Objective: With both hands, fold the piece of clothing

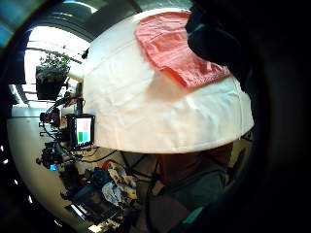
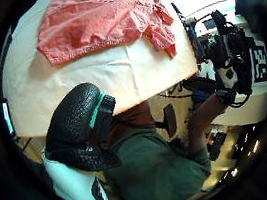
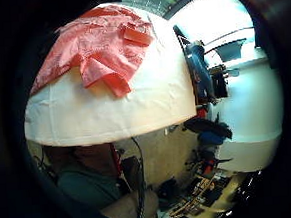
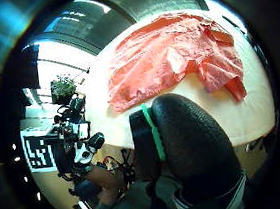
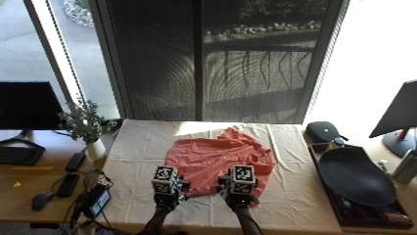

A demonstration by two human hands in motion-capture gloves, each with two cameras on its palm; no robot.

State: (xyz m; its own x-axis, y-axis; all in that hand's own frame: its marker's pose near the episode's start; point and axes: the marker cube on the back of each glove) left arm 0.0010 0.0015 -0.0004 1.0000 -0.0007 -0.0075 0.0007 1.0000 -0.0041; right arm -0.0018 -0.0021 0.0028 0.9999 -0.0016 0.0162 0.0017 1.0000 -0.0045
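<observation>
A salmon-red shirt [image 5: 218, 159] lies spread flat and slightly rumpled in the middle of the table's white cloth [image 5: 140, 142]. My left hand [image 5: 165, 198] and right hand [image 5: 238, 200] hover side by side at the shirt's near hem, close to the table's front edge. Neither hand holds cloth. In the palm views the shirt [image 1: 175, 48] [image 2: 101, 19] [image 3: 101, 47] [image 4: 165, 56] lies a little way off on the cloth. A left thumb [image 2: 77, 128] and a right thumb [image 4: 194, 144] show relaxed, with nothing between them and the palm.
A potted plant [image 5: 84, 127] stands off the table's left corner. Beside it is a side desk with a mouse [image 5: 40, 200] and a monitor [image 5: 29, 105]. To the right sit a black pouch [image 5: 324, 130] and a large dark dish [image 5: 355, 177] on a tray.
</observation>
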